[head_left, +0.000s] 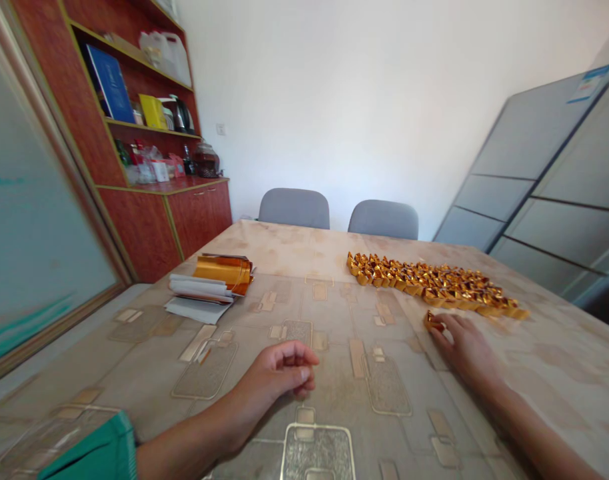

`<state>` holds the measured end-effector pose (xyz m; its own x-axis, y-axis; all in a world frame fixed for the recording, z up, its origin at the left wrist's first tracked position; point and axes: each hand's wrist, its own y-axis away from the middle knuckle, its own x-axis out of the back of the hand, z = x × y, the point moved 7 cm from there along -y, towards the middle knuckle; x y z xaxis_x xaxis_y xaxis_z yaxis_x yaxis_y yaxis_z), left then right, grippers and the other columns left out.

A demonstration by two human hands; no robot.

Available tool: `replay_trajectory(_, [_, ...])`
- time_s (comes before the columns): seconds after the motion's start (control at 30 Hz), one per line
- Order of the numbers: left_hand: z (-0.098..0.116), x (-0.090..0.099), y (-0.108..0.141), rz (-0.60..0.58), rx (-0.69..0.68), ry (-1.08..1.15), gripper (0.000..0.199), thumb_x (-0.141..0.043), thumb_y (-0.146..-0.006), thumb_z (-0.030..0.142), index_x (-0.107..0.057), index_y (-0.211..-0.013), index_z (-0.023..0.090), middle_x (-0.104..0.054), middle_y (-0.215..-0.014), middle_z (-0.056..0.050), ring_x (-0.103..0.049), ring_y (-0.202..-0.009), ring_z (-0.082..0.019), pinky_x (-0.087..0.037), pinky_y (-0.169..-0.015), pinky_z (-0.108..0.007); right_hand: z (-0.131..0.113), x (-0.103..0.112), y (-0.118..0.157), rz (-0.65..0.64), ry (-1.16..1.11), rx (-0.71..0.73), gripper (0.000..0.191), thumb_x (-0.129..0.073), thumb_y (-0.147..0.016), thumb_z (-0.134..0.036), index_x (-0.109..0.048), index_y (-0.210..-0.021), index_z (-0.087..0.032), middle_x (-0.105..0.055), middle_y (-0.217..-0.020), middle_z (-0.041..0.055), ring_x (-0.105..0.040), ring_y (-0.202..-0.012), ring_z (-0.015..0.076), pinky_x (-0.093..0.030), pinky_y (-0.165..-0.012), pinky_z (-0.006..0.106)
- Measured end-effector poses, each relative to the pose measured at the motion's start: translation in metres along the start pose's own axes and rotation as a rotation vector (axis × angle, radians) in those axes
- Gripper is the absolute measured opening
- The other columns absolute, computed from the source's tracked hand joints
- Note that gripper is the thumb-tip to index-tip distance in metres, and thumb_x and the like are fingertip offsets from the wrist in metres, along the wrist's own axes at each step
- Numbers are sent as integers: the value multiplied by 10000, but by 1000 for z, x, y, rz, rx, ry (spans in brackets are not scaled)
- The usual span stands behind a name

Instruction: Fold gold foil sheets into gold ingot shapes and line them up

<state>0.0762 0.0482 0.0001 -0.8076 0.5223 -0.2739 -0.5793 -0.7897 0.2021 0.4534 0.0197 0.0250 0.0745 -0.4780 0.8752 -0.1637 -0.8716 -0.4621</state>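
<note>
My right hand (462, 340) pinches a small folded gold paper ingot (429, 321) at the tabletop, just in front of a wide group of similar gold paper ingots (429, 280) set close together in rows. My left hand (287, 370) rests near the table's middle, loosely curled, with a gap between thumb and fingers and nothing seen in it. Farther off on the left lies a stack of gold foil paper sheets (222, 270), curled at the edges, beside white-backed sheets (199, 297). Neither hand touches these.
A patterned cover lies over the table (329, 387). Two grey chairs (294, 207) stand at its far side against a white wall. A red-brown cabinet (164, 213) with loaded shelves is at the left, and a grey panelled wardrobe (514, 160) at the right.
</note>
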Motion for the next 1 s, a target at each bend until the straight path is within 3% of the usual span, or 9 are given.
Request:
replay_trajectory(0.23, [-1,8,-2,36,15,20,258,-774,-731,299,-641,-896,153,-644,-723,4,-578,-694,-118,-446,-688,-236,13,-12,-41,70,197,-25,140,-593,-839,-288,-708,-828,-210,-623,-831,97,-580,-839,276,-406,-721,348])
replay_trajectory(0.47, [-2,9,-1,28,14,22,231,-766,-751,294,-649,-893,154,-651,-724,0,-579,-694,-117,-440,-679,-227,23,-20,-59,82,279,-114,129,-629,-841,-298,-719,-839,-206,-682,-865,104,-605,-831,273,-360,-665,335])
replay_trajectory(0.67, [-1,7,-2,45,26,25,234,-772,-738,293,-649,-886,160,-652,-721,0,-584,-693,-119,-451,-686,-227,20,-19,-62,101,234,-185,178,-607,-844,-292,-677,-957,-174,-720,-907,137,-632,-866,309,-385,-720,375])
replay_trajectory(0.87, [4,8,-1,59,0,1,229,-762,-736,305,-648,-878,167,-655,-722,2,-589,-694,-124,-453,-689,-231,15,-3,-58,181,104,-278,270,-542,-834,-302,-633,-1046,-162,-681,-775,99,-623,-756,296,-380,-649,356])
replay_trajectory(1.0, [10,11,-5,84,-65,-123,205,-735,-729,324,-652,-843,175,-656,-725,-4,-599,-711,-148,-455,-694,-250,-18,3,-49,198,-50,-247,235,-456,-822,-230,-646,-951,-181,-631,-687,65,-589,-643,241,-371,-581,320])
